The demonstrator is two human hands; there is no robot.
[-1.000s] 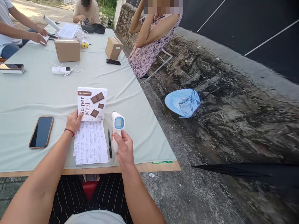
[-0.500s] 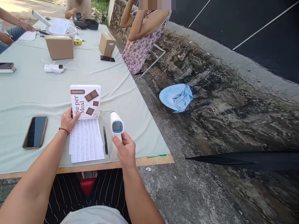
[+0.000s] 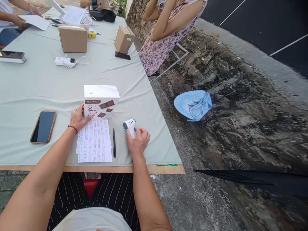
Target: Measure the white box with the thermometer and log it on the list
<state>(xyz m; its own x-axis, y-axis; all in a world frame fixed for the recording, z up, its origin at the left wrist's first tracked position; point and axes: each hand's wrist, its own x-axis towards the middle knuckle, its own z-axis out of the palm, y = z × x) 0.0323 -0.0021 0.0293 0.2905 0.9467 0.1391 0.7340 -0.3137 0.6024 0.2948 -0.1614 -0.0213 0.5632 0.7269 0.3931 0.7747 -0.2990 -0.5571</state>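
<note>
My left hand (image 3: 79,118) grips the lower left side of a white box (image 3: 102,92) marked "Su-per Meal", with brown pictures on its front. The box stands upright at the top end of some sheets covered in small writing (image 3: 95,142). On the right, my right hand (image 3: 139,141) is closed round the handle of a white and blue infrared thermometer (image 3: 130,124), whose body lies tilted low over the cloth. A black pen (image 3: 114,142) rests between the sheets and my right hand. Left of my left arm lies a phone in a brown case (image 3: 43,126).
Farther back on the cloth-covered table (image 3: 43,89) are a cardboard box (image 3: 72,39), a smaller box (image 3: 124,39), a white device with cable (image 3: 64,61) and a paper-filled basket (image 3: 88,24). Other people sit around. A blue hat (image 3: 192,104) lies beyond the right edge.
My right hand has lowered the thermometer toward the table and turned it on its side. The white box now shows more of its top. The view has shifted somewhat.
</note>
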